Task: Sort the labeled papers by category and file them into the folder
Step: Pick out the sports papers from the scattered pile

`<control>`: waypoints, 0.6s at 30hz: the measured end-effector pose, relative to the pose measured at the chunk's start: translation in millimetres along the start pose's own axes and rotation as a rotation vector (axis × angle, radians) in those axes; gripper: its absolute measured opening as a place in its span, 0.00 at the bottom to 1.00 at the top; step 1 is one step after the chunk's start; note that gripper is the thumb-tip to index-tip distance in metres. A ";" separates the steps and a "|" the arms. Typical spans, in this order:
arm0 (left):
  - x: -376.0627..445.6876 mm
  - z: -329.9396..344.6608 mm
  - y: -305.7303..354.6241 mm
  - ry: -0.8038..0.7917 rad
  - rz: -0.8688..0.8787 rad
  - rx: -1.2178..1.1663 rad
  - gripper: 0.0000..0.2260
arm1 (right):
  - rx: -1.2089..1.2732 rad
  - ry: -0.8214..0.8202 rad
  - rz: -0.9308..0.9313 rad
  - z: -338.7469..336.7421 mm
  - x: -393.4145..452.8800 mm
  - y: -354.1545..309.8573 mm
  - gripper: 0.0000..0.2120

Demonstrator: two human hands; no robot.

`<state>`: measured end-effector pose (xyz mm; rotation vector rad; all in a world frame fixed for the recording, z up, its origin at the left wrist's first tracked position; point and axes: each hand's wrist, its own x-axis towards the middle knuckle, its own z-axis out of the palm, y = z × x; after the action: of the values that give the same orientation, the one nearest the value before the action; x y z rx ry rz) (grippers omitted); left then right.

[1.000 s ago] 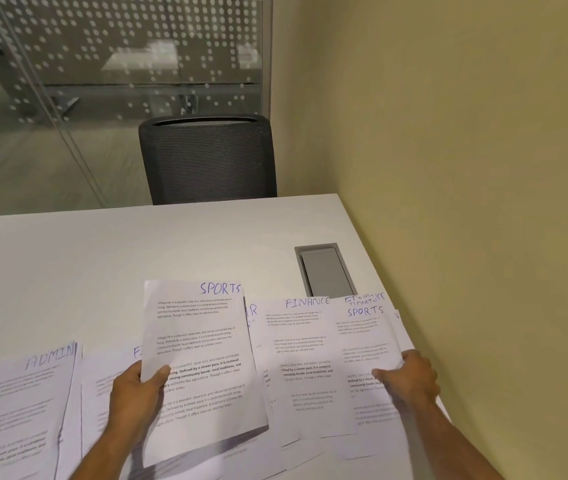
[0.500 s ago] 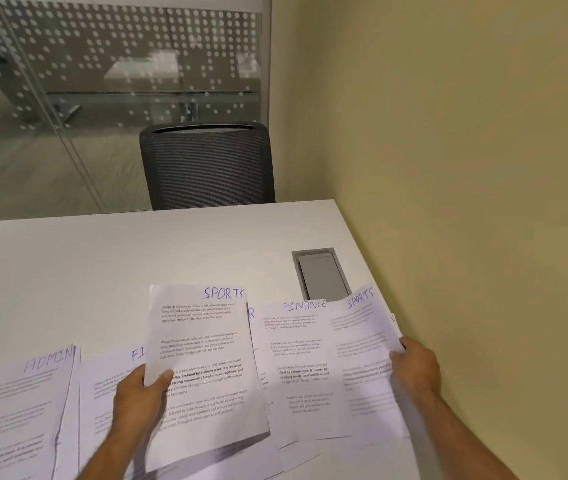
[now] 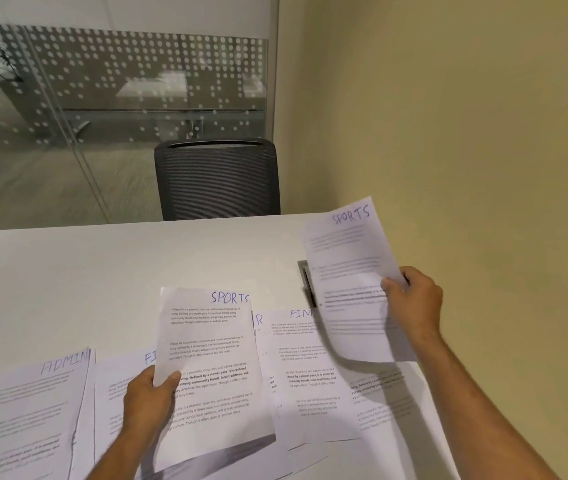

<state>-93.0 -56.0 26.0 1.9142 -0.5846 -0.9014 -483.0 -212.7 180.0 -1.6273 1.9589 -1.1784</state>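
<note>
White sheets: printed papers lie overlapped along the near edge of the pale desk [image 3: 109,271], each with a handwritten category at its top.
Left hand [image 3: 147,407]: pinches the left edge of 1 SPORTS sheet [image 3: 213,368], thumb on top, holding it tilted just above the spread.
Right hand [image 3: 414,306]: fingers curled on the right edge of a 2nd SPORTS sheet [image 3: 348,271], which is lifted clear of the desk and reads blurred (likely in motion).
Step in hand: gathering the SPORTS category, as I judge it; the raised sheet wants to land square on the left hand's sheet, headings aligned, so the pair can be gripped as 1 stack.
How to do it well: keep the raised sheet high enough to clear the rows below, and let the left thumb open briefly to admit it rather than sliding paper under a closed pinch.
Other papers: an ADMIN sheet [image 3: 26,410] far left, a FINANCE-type sheet [image 3: 306,368] in the middle, more sheets partly hidden under these.
In the way: loose edges of the lying sheets could catch and drag.
Folder: not in view.
Around: grey cable hatch [image 3: 305,278] partly behind the raised sheet, black mesh chair [image 3: 216,178] beyond the desk, yellow wall on the right.
</note>
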 end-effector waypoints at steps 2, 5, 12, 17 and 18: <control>-4.8 0.1 3.9 -0.011 0.001 -0.044 0.07 | 0.172 -0.074 0.039 12.9 -8.2 -13.8 0.05; -10.5 1.4 10.1 -0.052 0.001 -0.134 0.08 | 0.453 -0.275 0.198 50.1 -32.3 -17.6 0.09; -32.0 3.8 34.0 -0.216 -0.022 -0.226 0.06 | 0.607 -0.642 0.530 129.9 -104.2 -15.5 0.12; -37.6 -1.6 35.9 -0.158 0.039 -0.208 0.17 | 0.665 -0.635 0.551 150.2 -138.5 -30.3 0.12; -38.1 -3.0 34.5 -0.137 0.074 -0.233 0.21 | 0.664 -0.598 0.496 151.5 -142.8 -33.1 0.12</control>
<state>-115.4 -44.0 70.7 1.6220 -0.5995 -1.0122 -313.5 -138.1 79.4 -0.9208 1.2791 -0.8653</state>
